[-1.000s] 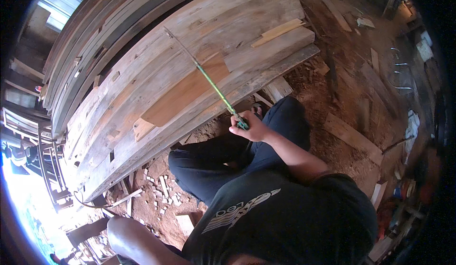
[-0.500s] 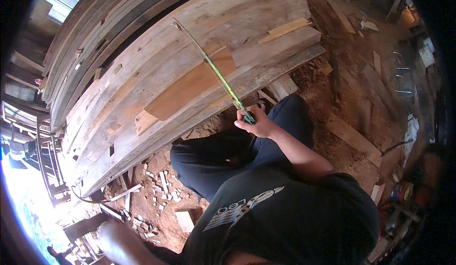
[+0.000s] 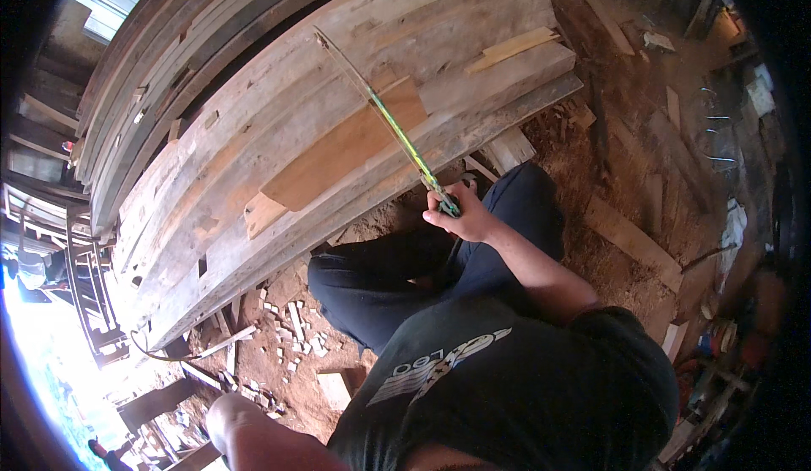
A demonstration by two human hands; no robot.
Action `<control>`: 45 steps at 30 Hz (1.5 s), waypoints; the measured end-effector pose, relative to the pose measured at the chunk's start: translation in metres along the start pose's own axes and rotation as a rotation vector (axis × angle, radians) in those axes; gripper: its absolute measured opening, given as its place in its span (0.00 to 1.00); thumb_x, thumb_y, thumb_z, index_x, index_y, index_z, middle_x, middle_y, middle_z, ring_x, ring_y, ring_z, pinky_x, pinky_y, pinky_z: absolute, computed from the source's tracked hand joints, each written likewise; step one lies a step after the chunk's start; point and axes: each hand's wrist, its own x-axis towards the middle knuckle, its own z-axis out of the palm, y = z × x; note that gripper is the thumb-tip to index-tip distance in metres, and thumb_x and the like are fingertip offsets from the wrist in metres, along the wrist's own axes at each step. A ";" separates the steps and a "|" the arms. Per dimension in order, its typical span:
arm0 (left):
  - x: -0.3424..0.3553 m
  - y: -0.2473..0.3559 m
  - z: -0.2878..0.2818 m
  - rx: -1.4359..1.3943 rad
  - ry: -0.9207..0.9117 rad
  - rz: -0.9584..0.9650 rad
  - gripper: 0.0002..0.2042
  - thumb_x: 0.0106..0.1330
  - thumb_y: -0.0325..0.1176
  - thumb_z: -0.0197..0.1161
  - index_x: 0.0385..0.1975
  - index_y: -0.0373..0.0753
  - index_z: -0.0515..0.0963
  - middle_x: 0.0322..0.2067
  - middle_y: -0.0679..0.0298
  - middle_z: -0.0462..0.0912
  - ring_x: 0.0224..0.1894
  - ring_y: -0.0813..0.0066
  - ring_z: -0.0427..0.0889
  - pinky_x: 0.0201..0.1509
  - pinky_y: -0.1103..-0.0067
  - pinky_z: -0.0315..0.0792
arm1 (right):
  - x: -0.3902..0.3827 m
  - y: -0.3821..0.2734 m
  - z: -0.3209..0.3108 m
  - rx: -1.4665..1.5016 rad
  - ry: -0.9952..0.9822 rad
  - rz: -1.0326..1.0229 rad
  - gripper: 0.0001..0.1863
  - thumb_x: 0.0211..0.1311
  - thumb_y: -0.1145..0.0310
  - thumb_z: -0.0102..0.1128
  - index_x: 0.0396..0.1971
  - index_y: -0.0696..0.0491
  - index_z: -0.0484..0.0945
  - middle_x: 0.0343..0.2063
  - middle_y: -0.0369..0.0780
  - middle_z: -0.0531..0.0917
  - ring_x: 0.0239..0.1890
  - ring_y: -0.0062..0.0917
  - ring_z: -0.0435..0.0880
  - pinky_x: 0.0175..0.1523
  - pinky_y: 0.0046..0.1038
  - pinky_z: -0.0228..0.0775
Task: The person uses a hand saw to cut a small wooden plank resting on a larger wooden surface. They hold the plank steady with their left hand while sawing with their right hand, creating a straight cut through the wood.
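My right hand [image 3: 456,209] grips the green handle of a long, thin tool [image 3: 397,133] that looks like a saw, its green and metal length angled up and left over a bed of weathered wooden planks [image 3: 186,217]. A smooth tan board [image 3: 329,158] lies on the planks beneath the tool, with a smaller yellowish strip [image 3: 511,49] farther right. My left arm shows at the lower left as bare skin, bent, but I cannot see that hand. My crossed legs in dark trousers rest beside the planks' near edge.
Curved dark timbers [image 3: 152,65] are stacked behind the planks. Small cut blocks [image 3: 296,344] and sawdust cover the ground at lower left. Loose boards [image 3: 629,239] lie to my right, near a crumpled white item [image 3: 733,230]. A dark frame [image 3: 84,294] stands at the bright left side.
My right hand and the tool have shifted slightly rightward, the tool's far end also moving up. My left arm swung outward, then came back in toward the right.
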 end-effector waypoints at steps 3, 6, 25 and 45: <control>-0.009 0.004 -0.007 0.022 0.012 -0.005 0.17 0.65 0.33 0.67 0.52 0.37 0.75 0.52 0.51 0.80 0.56 0.50 0.78 0.61 0.58 0.71 | 0.001 0.000 0.000 0.011 0.003 -0.018 0.16 0.66 0.61 0.68 0.23 0.51 0.73 0.15 0.29 0.68 0.23 0.15 0.69 0.35 0.26 0.61; -0.015 0.006 -0.009 0.027 0.016 -0.005 0.17 0.65 0.33 0.67 0.52 0.37 0.75 0.52 0.51 0.80 0.56 0.50 0.78 0.61 0.58 0.71 | 0.001 -0.002 -0.002 0.067 -0.021 -0.025 0.18 0.68 0.62 0.67 0.20 0.49 0.71 0.12 0.28 0.70 0.17 0.13 0.70 0.31 0.23 0.60; -0.025 -0.031 0.034 -0.046 -0.070 -0.080 0.17 0.64 0.33 0.68 0.51 0.36 0.76 0.51 0.51 0.80 0.56 0.50 0.78 0.60 0.58 0.71 | -0.004 0.005 -0.004 -0.061 0.017 -0.145 0.17 0.66 0.60 0.67 0.24 0.52 0.70 0.17 0.33 0.68 0.26 0.21 0.70 0.38 0.32 0.63; -0.025 0.001 0.029 -0.290 -0.390 0.016 0.17 0.63 0.33 0.69 0.50 0.36 0.77 0.51 0.52 0.81 0.56 0.50 0.78 0.60 0.58 0.71 | 0.001 -0.005 -0.005 0.158 -0.020 0.116 0.16 0.66 0.57 0.68 0.25 0.48 0.73 0.16 0.29 0.72 0.20 0.15 0.72 0.30 0.27 0.64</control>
